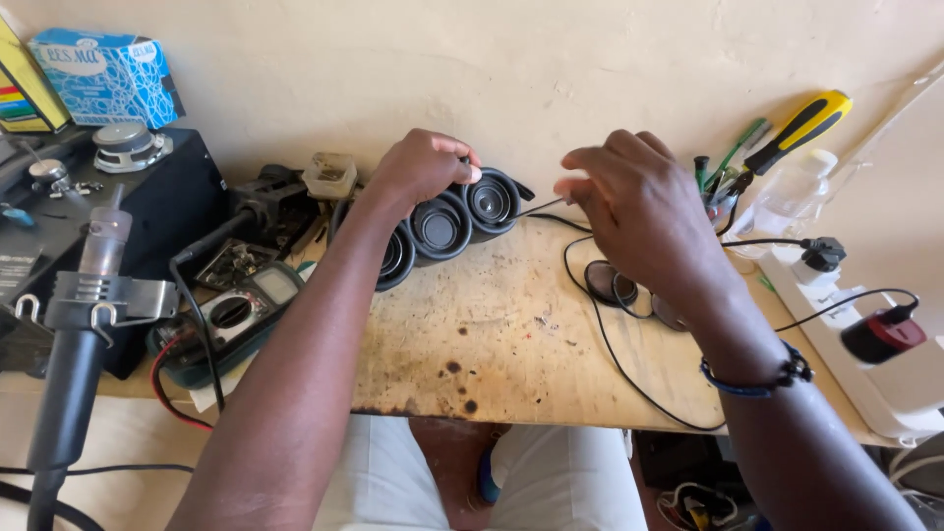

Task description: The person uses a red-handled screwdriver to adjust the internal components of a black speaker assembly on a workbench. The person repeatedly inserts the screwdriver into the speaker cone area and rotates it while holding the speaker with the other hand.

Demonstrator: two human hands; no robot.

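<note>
A black speaker strip [440,226] with three round cones stands against the wall at the back of the stained wooden bench [492,334]. My left hand [423,169] grips its top edge from above. My right hand [639,211] pinches a thin black wire [539,206] that runs from the strip's right end, and more of that wire loops across the bench below my wrist. Small dark round parts [612,285] lie under my right hand.
A multimeter [236,315] with red and black leads lies at left, beside a black box [147,216] and a hot-air tool on its holder [74,334]. A yellow-handled screwdriver [801,128], a clear bottle [792,197] and a white power strip [875,354] with plugs sit at right.
</note>
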